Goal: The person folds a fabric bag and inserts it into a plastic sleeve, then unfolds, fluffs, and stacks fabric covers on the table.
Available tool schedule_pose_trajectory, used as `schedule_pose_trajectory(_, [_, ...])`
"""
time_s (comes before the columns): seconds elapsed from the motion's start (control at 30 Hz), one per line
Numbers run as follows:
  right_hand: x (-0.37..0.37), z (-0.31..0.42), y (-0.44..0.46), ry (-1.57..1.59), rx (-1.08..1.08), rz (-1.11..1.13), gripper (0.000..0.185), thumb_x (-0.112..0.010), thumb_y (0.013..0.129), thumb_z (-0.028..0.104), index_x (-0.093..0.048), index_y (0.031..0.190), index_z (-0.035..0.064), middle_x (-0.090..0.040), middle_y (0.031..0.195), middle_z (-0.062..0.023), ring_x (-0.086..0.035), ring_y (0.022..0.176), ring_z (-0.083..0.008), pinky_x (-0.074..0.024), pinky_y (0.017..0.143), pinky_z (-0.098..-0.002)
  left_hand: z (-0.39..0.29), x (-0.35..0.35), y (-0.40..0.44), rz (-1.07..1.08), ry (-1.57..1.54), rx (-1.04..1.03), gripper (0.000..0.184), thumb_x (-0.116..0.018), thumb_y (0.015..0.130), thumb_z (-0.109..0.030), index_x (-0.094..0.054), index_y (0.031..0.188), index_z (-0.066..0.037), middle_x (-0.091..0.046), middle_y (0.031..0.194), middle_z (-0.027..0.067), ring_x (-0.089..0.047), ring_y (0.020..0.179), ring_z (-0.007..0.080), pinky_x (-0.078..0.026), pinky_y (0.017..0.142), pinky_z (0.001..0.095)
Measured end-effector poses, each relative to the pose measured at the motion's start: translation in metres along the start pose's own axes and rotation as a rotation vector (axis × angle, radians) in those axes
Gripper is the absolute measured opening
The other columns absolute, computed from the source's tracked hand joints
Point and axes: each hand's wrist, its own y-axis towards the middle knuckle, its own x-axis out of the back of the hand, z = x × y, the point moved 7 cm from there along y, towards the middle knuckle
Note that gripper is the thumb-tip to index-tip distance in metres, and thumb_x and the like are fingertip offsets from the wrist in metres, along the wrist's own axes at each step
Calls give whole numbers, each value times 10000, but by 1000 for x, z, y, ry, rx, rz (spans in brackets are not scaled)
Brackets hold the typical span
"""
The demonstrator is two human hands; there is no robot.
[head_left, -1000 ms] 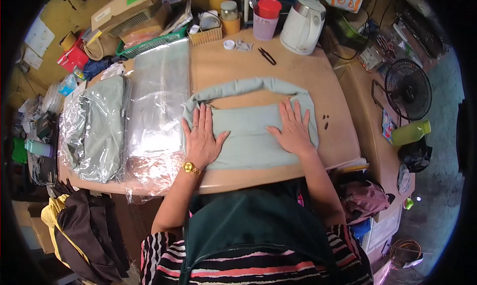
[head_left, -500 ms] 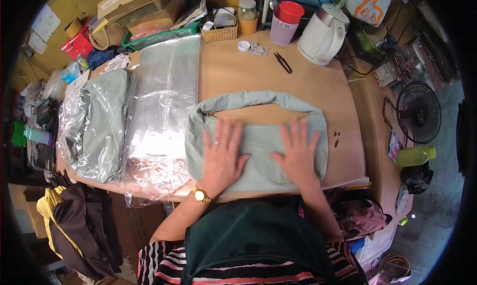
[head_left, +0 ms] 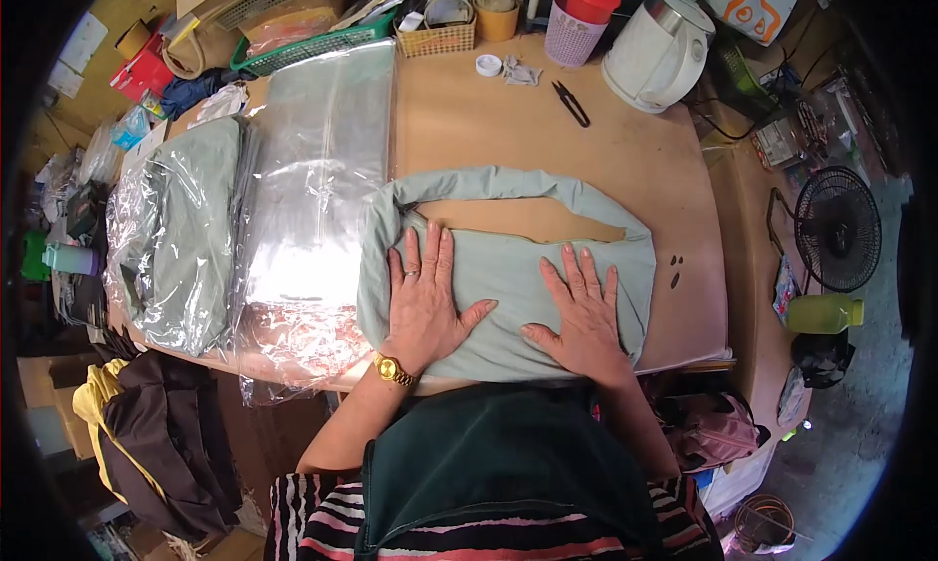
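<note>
A pale grey-green fabric bag (head_left: 498,322) lies flat at the table's front edge, its wide strap curving across the top. My left hand (head_left: 426,292) rests palm down on the bag's left part, fingers stretched out, a gold watch at the wrist. On the right part my right hand (head_left: 583,312) lies flat too, fingers spread. Neither hand grips the cloth. Left of the bag is a stack of clear plastic sleeves (head_left: 318,170). Further left, similar grey-green bags in clear plastic (head_left: 186,238) are piled up.
Black thread snips (head_left: 571,104) lie behind the bag, near a white lid (head_left: 488,65). A white electric kettle (head_left: 658,53) and a pink cup (head_left: 575,35) stand at the back. Baskets (head_left: 313,48) line the back left. A black fan (head_left: 836,219) is at far right.
Both hands stay flat on the bag, with small shifts over its cloth. The strap's opening looks slightly different in shape. The whole view has tilted a little.
</note>
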Motion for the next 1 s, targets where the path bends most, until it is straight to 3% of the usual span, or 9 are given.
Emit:
schedule_pose_trajectory(0.1, [6, -10, 2, -36, 17, -16, 842, -678, 782, 512, -370, 1452, 107, -262, 1534, -200, -242, 1419, -366, -153, 1125, -593, 2, 9, -2, -13, -46, -28, 928, -628, 819, -528, -252, 1482, 2, -207, 1545, 228, -186, 1409, 466, -181, 1111, 600])
schedule_pose_trajectory(0.17, [13, -45, 2, 274, 62, -77, 751, -782, 719, 345, -472, 1353, 89, -435, 1413, -197, -433, 1280, -373, -335, 1058, -504, 10, 27, 4, -27, -71, -77, 888, -666, 813, -463, -272, 1486, -38, -231, 1531, 241, -214, 1397, 470, -203, 1095, 606])
schedule_pose_trajectory(0.23, [71, -81, 3, 116, -229, -582, 595, -819, 668, 185, -560, 1188, 59, -590, 1178, -147, -562, 1068, -351, -443, 917, -449, 35, 81, 15, -365, -142, 58, 805, -707, 792, -308, -330, 1473, -104, -293, 1489, 231, -279, 1352, 465, -242, 1046, 620])
schedule_pose_trajectory(0.33, [84, -114, 25, 72, -191, -730, 469, -805, 696, 177, -582, 1084, 38, -602, 1012, -130, -570, 964, -366, -435, 852, -475, 64, 103, 54, -541, -92, 123, 536, -694, 773, -180, -540, 1274, -67, -514, 1243, 210, -459, 1196, 432, -383, 939, 543])
schedule_pose_trajectory(0.4, [55, -128, 50, 332, -153, -238, 380, -744, 673, 74, -559, 1002, 29, -566, 963, -145, -547, 952, -364, -423, 858, -455, 107, 45, 86, -52, -123, 95, 202, -655, 726, -52, -579, 913, -50, -562, 917, 146, -581, 839, 364, -477, 713, 441])
schedule_pose_trajectory(0.5, [74, -116, 22, 46, 55, -401, 348, -646, 605, -9, -528, 927, 47, -528, 931, -151, -522, 911, -367, -405, 868, -447, 91, 76, 47, -423, -189, -169, 195, -619, 662, 43, -443, 705, -30, -454, 706, 126, -511, 606, 349, -441, 555, 420])
schedule_pose_trajectory(0.83, [70, -103, -11, -97, 264, -648, 398, -549, 549, -33, -479, 931, 53, -492, 903, -141, -498, 872, -347, -383, 870, -472, 88, 79, -10, -492, -326, -79, 248, -569, 614, 116, -380, 670, -34, -406, 674, 121, -456, 553, 321, -388, 497, 397])
schedule_pose_trajectory(0.93, [76, -113, 7, -53, 33, -583, 396, -639, 658, 8, -499, 1027, 37, -507, 983, -161, -499, 945, -364, -378, 905, -478, 94, 76, 0, -412, -269, -21, 231, -614, 648, 97, -488, 780, -44, -475, 760, 141, -515, 673, 332, -442, 592, 393])
schedule_pose_trajectory(1.0, [100, -100, 18, 53, -115, -651, 458, -732, 715, 115, -519, 1112, 30, -517, 1107, -177, -487, 1054, -373, -367, 953, -490, 68, 116, 9, -647, -207, -15, 403, -717, 722, -62, -555, 1091, -64, -557, 1049, 183, -543, 988, 385, -453, 814, 435])
